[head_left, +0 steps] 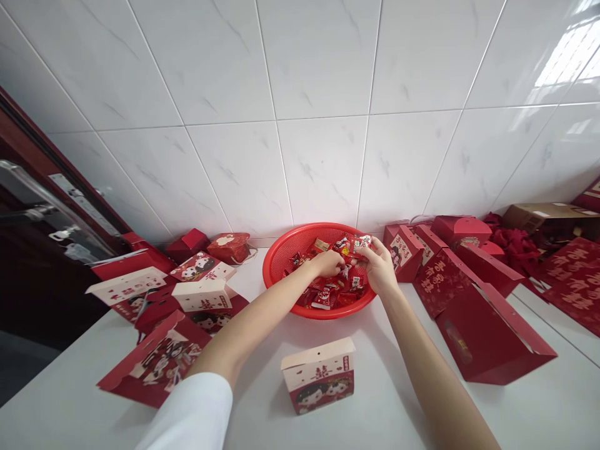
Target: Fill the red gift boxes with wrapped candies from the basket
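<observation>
Head: right hand (380,265) pinched on wrapped packet (362,242); left hand (328,263) in basket (335,313), grip unclear.

**Covered, cropped and too small to read**

The fingertips of my left hand (329,264) are lost among the wrapped sweets (323,299), so I can't tell whether they grip one. My right hand (382,265) covers part of the small packet (362,242) it holds, whose print is too small to read. The heap hides most of the floor of the red basket (267,269). The bottom edge crops my white sleeve (197,406) and right forearm (426,375); the left edge cuts off the dark door (28,275).
</observation>
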{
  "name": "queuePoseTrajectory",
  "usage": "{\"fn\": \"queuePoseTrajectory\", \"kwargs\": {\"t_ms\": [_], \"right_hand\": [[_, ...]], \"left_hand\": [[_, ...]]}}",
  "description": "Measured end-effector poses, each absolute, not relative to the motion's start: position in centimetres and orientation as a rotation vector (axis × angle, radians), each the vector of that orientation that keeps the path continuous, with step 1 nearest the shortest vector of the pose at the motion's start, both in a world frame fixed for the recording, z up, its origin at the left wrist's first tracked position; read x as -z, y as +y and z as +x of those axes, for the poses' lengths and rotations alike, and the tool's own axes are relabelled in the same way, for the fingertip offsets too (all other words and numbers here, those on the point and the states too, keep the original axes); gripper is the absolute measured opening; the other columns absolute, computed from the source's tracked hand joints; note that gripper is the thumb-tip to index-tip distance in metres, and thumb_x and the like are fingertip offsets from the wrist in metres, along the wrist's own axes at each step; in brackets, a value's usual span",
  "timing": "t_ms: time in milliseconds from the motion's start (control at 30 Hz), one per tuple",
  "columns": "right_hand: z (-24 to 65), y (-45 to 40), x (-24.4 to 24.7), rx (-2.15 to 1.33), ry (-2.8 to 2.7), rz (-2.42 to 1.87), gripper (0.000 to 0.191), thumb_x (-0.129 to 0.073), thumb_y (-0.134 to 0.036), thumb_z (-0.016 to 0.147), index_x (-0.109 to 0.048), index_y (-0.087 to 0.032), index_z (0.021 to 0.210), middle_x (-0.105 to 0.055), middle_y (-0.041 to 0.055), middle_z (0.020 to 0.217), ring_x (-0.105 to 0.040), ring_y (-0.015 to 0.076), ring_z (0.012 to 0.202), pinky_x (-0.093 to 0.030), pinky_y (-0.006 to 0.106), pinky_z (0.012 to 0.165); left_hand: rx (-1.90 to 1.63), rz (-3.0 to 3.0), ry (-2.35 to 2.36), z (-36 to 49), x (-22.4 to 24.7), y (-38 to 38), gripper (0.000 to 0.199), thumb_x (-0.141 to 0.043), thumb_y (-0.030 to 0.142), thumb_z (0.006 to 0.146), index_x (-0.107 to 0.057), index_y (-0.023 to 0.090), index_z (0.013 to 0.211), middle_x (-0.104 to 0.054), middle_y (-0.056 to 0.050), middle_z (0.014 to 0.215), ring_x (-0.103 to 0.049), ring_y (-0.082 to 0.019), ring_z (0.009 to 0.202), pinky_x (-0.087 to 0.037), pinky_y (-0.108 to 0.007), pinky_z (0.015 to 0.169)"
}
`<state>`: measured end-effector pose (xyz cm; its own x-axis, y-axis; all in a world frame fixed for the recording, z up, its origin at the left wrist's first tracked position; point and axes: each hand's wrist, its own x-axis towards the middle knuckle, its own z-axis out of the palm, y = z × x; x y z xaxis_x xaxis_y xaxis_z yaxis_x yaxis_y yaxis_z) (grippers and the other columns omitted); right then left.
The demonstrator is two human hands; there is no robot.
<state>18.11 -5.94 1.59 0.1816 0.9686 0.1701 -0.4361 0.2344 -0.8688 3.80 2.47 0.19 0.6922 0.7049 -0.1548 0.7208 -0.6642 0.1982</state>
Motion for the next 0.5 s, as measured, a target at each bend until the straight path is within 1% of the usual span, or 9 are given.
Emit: {"fn": "queuePoseTrajectory", "kwargs": {"t_ms": [100, 167, 267, 367, 500], "right_hand": [[18.2, -5.9, -1.4, -1.147, -0.862, -0.79, 0.028, -0.079, -0.028, 0.059, -0.062, -0.022, 0.08, -0.068, -0.0037, 0.071, -0.056, 0.012, 0.053, -0.044, 0.025, 0.048], [18.2, -5.9, -1.2, -1.146, -0.866, -0.797, 0.027, -0.079, -0.027, 0.06, -0.061, -0.023, 0.08, -0.068, -0.0041, 0.07, -0.054, 0.0116, 0.053, -0.042, 0.024, 0.046], [18.3, -5.8, -1.0, -1.138, -0.866, -0.811, 0.027, -0.077, -0.025, 0.06, -0.059, -0.023, 0.08, -0.066, -0.005, 0.068, -0.052, 0.0109, 0.051, -0.04, 0.023, 0.044], [18.3, -5.8, -1.0, -1.129, -0.846, -0.827, 0.028, -0.075, -0.024, 0.059, -0.057, -0.022, 0.08, -0.063, -0.0063, 0.067, -0.051, 0.0103, 0.05, -0.04, 0.022, 0.043], [18.2, -5.9, -1.2, -1.121, -0.829, -0.845, 0.027, -0.073, -0.023, 0.057, -0.057, -0.022, 0.079, -0.061, -0.0069, 0.065, -0.05, 0.0097, 0.049, -0.038, 0.022, 0.042]], "left_hand": [[0.094, 2.629, 1.219, 3.2, 0.0, 2.9, 0.032, -0.055, 0.012, 0.083, -0.08, 0.024, 0.098, -0.079, -0.006, 0.107, -0.071, -0.024, 0.101, -0.054, -0.029, 0.084], [0.094, 2.598, 1.291, 2.7, 0.1, 3.2, 0.031, -0.054, 0.014, 0.083, -0.08, 0.023, 0.097, -0.078, -0.007, 0.106, -0.071, -0.025, 0.098, -0.054, -0.031, 0.083], [0.095, 2.557, 1.347, 2.2, 0.2, 3.8, 0.032, -0.052, 0.012, 0.083, -0.079, 0.022, 0.098, -0.079, -0.006, 0.104, -0.071, -0.022, 0.093, -0.054, -0.028, 0.082], [0.08, 2.536, 1.344, 2.1, 0.4, 4.0, 0.034, -0.051, 0.01, 0.084, -0.079, 0.022, 0.101, -0.079, -0.004, 0.104, -0.071, -0.019, 0.096, -0.053, -0.024, 0.085], [0.058, 2.514, 1.365, 2.5, 0.5, 3.5, 0.025, -0.055, 0.021, 0.09, -0.078, 0.02, 0.099, -0.079, -0.008, 0.106, -0.071, -0.023, 0.1, -0.053, -0.027, 0.086]]}}
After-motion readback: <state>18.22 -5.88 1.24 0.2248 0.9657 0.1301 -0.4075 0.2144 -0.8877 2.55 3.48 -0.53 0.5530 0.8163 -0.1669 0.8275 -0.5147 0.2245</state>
